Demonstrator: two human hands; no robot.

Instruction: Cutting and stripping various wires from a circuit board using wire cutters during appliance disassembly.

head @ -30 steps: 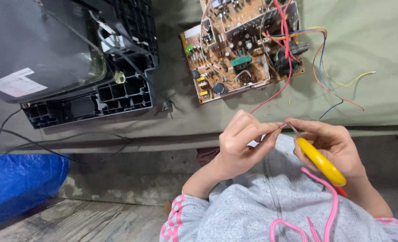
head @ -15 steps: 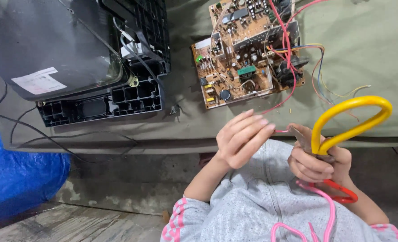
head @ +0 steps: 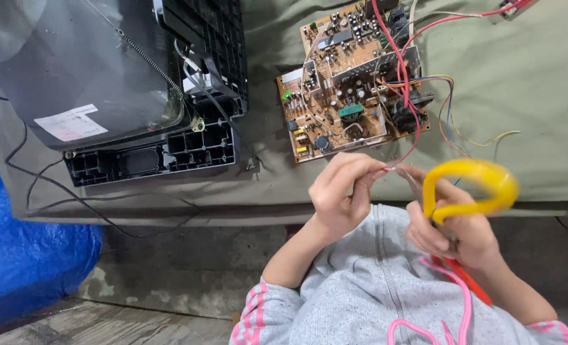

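At the counter's (head: pixel 527 83) near edge, the left hand (head: pixel 341 191) pinches a red wire (head: pixel 404 83) running from the circuit board (head: pixel 354 83); the right hand (head: pixel 453 223) grips yellow-handled scissors (head: pixel 472 185) just beside it.

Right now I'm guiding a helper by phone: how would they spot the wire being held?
Find the brown circuit board on the green cloth. A red wire runs down it to the left hand. Its neighbours are thinner and multicoloured.
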